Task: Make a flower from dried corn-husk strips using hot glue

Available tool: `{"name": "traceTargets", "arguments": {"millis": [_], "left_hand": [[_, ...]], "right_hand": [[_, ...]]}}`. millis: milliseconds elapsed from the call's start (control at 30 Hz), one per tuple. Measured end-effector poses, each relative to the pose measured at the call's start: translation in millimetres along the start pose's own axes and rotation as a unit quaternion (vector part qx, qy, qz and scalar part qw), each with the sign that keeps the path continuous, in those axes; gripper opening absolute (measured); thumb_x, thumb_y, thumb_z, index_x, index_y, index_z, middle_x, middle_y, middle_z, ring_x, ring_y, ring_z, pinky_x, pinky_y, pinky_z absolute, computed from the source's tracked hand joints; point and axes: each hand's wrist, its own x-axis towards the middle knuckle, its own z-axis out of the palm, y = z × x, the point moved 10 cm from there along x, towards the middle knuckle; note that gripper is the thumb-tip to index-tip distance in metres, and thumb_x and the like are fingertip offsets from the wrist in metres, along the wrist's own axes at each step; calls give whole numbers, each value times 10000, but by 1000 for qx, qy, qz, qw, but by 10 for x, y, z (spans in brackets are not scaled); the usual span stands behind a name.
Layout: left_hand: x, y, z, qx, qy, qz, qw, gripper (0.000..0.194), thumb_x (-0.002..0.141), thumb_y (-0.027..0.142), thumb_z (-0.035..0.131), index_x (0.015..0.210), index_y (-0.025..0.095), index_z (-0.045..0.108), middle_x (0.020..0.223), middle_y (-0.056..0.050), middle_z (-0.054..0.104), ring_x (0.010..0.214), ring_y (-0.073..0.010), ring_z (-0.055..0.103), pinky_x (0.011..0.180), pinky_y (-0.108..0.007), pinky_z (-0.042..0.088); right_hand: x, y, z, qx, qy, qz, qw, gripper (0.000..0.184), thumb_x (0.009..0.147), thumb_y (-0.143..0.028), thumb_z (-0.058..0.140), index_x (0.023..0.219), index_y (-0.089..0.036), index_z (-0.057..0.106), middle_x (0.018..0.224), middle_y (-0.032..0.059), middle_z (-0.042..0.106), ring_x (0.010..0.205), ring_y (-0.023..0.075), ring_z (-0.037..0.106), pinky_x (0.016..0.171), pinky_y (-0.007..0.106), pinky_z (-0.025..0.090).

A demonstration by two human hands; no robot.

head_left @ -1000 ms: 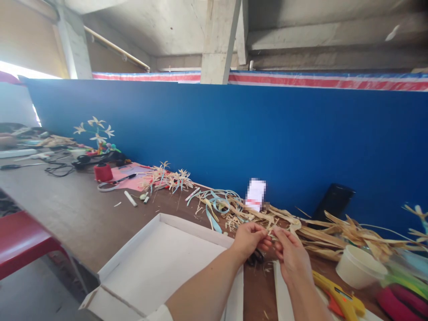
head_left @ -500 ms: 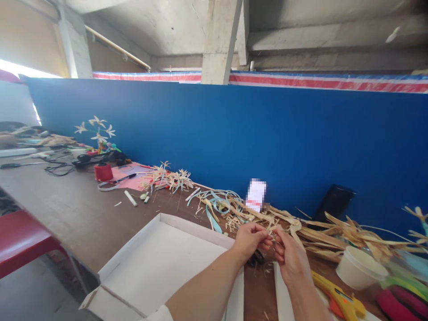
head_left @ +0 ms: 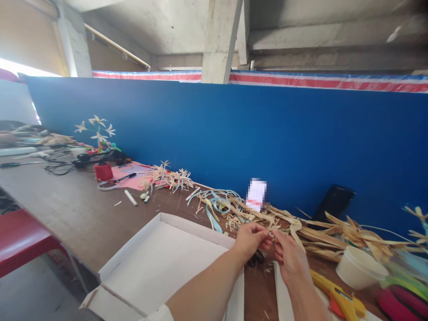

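Observation:
My left hand and my right hand meet above the table, fingertips pinched close together. Between them shows a small pale piece, too tiny to name; it looks like the dried husk strips nearby. Behind the fingers lies a heap of light-blue ribbon strips and cut husk bits. Dark scissor-like handles show partly below the hands. A white shallow cardboard box lies under my left forearm.
A yellow glue gun and a cream tub are at the right. Several husk flowers, a red thread spool and a white marker lie farther left. A blue partition runs behind; a red stool stands at left.
My right hand's fingertips have shifted slightly left, closer to my left fingers. My left hand stays almost in place. The things on the table have not moved.

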Motion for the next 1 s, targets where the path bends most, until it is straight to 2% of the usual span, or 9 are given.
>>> {"name": "traceTargets", "arguments": {"millis": [367, 1000], "left_hand": [[-26, 37, 5, 1, 5, -1, 1000, 359, 544, 387, 745, 680, 111, 560, 582, -23, 626, 525, -111, 588, 519, -223, 472], [-18, 40, -6, 10, 7, 6, 1000, 365, 543, 401, 733, 686, 117, 554, 623, -32, 631, 538, -118, 590, 518, -233, 472]], "right_hand": [[9, 25, 5, -15, -6, 9, 1000, 368, 496, -352, 800, 703, -122, 601, 432, -74, 409, 355, 0, 254, 325, 114, 147], [38, 11, -8, -3, -15, -4, 1000, 296, 538, -319, 772, 657, -135, 574, 494, -64, 440, 370, 10, 263, 310, 126, 154]]}}
